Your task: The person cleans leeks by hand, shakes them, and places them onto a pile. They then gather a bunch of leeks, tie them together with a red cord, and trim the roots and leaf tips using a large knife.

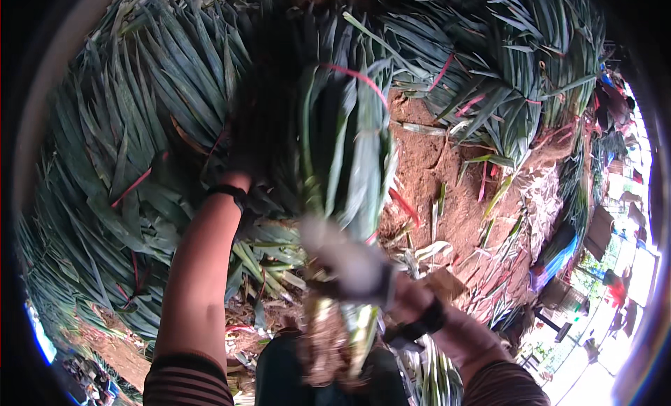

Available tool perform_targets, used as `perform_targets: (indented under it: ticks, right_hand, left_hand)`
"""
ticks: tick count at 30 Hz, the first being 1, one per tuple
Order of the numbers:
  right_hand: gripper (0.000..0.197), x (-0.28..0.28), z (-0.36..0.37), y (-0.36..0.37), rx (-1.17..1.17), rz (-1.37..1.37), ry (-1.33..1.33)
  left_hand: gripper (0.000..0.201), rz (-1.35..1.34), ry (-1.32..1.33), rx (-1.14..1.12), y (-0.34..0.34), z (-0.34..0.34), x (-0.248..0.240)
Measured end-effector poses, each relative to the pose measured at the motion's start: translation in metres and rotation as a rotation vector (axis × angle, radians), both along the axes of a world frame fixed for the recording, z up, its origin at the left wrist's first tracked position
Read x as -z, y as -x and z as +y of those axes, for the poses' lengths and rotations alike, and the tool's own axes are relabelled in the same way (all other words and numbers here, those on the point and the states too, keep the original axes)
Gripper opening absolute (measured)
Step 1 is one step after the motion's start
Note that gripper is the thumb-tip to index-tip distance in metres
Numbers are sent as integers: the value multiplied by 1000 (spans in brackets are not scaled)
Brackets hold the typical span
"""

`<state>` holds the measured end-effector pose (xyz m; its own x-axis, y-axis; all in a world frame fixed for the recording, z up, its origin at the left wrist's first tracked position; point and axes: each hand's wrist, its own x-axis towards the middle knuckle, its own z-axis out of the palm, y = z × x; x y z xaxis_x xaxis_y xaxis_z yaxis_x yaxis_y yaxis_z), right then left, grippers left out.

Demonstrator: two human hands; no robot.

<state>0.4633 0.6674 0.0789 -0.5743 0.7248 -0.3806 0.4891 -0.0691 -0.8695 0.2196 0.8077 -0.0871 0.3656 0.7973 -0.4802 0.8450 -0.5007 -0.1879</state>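
Observation:
A bundle of leeks [349, 154] lies lengthwise in front of me, its green leaves pointing away and its pale root ends [328, 343] between my knees. A pink tie [360, 77] loops over its leaves. My right hand [349, 266], in a grey and dark glove, lies across the stems, closed round them. Motion blurs this hand and the root ends. My left hand [251, 140], dark-gloved, reaches into deep shadow along the bundle's left side. Its fingers are hidden, so what they touch cannot be made out.
Piled leeks [105, 168] cover the left side, with red ties among them. More tied leeks [517, 70] lie at the far right. Brown soil [447, 189] strewn with loose leaves and ties shows between. Clutter stands in bright light at the right edge.

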Motion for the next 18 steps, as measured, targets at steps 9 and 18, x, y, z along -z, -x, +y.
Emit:
perform_targets:
  ticks: [9, 18]
  right_hand:
    - [40, 19, -115, 113, -202, -142, 130]
    - [58, 59, -28, -8, 328, -780, -352]
  left_hand:
    - [84, -849, 90, -474, -1, -187, -115]
    - [41, -833, 615, -1131, 11, -221, -105]
